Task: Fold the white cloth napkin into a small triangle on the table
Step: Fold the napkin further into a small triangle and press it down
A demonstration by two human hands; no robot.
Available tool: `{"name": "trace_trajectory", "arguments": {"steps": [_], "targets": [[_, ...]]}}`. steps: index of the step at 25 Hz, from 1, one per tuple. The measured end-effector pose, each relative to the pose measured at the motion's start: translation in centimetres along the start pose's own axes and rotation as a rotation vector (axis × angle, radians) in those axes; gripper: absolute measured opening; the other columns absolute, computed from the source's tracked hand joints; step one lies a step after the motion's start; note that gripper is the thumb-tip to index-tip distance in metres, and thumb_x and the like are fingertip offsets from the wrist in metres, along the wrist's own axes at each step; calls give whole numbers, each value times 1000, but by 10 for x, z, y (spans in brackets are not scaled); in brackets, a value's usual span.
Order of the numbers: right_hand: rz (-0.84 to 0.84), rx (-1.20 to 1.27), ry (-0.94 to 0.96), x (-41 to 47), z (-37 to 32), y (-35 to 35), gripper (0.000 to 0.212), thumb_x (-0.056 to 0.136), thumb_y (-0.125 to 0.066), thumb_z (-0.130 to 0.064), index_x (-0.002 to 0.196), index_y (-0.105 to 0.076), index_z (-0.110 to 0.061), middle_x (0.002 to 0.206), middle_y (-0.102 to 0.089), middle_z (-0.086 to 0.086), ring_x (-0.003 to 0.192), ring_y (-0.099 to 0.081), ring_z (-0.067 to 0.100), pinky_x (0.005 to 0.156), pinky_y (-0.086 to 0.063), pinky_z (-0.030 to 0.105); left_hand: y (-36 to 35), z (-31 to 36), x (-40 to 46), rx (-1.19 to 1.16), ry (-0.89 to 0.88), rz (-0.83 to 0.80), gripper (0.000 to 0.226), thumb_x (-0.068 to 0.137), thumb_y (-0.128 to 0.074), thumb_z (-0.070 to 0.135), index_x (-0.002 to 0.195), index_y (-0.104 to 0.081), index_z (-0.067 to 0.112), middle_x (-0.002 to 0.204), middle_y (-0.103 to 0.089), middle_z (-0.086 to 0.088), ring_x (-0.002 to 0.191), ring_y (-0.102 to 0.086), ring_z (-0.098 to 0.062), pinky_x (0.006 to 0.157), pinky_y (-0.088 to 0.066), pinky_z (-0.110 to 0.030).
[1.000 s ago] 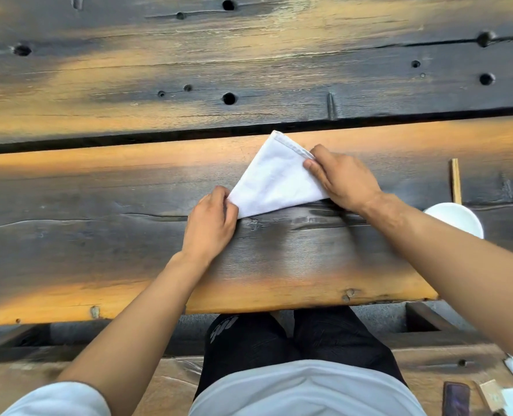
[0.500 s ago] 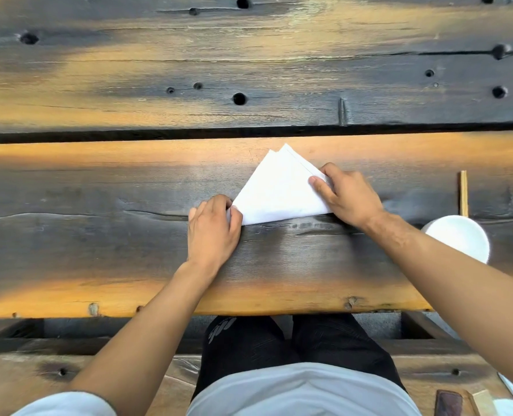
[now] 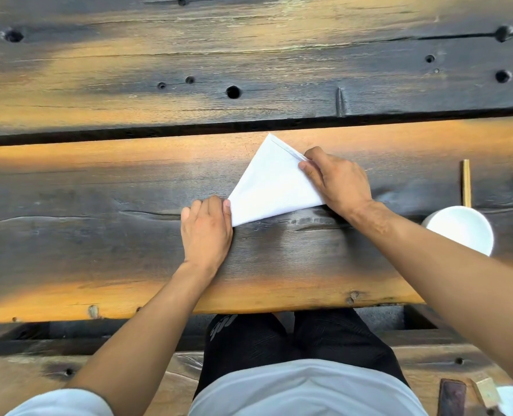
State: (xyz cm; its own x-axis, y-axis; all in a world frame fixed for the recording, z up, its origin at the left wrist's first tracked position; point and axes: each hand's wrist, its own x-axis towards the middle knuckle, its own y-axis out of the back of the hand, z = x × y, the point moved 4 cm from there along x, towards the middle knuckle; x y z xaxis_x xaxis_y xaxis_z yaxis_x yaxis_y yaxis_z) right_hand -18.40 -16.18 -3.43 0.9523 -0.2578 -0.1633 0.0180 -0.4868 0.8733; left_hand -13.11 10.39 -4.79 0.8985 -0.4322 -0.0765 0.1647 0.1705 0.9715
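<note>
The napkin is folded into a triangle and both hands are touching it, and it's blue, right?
Not blue. The head view shows the napkin is white. It is a triangle, with the left hand and right hand touching it.

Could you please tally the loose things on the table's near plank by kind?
White cloth napkin, folded to a triangle: 1
White bowl: 1
Wooden stick: 1
Total: 3

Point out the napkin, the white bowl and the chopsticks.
napkin [image 3: 274,187], head view, middle of the folded white triangle.
white bowl [image 3: 462,228], head view, its inside, beside the right forearm.
chopsticks [image 3: 466,183], head view, mid-length of the wooden sticks.
</note>
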Motion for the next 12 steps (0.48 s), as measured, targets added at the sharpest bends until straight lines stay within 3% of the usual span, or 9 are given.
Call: {"name": "trace_trajectory", "arguments": {"steps": [6,12], "targets": [[-44,-19,-77,4,0,-4,44,103,-46,-56,112,-54,-14,96,-72,11,84,-66,41,70,-48,44,-5,-1,-13,22,24,7,32,105,-45,29,84,-58,8,78,-62,-15,74,-52,-34,70,-33,-43],[49,-46,-217,2,3,-11,43,100,-51,-57,109,-57,-16,104,-70,7,94,-64,36,81,-48,45,-16,-9,-20,77,56,57,31,104,-46,33,94,-58,6,92,-54,-17,83,-47,-34,71,-29,-45]]}}
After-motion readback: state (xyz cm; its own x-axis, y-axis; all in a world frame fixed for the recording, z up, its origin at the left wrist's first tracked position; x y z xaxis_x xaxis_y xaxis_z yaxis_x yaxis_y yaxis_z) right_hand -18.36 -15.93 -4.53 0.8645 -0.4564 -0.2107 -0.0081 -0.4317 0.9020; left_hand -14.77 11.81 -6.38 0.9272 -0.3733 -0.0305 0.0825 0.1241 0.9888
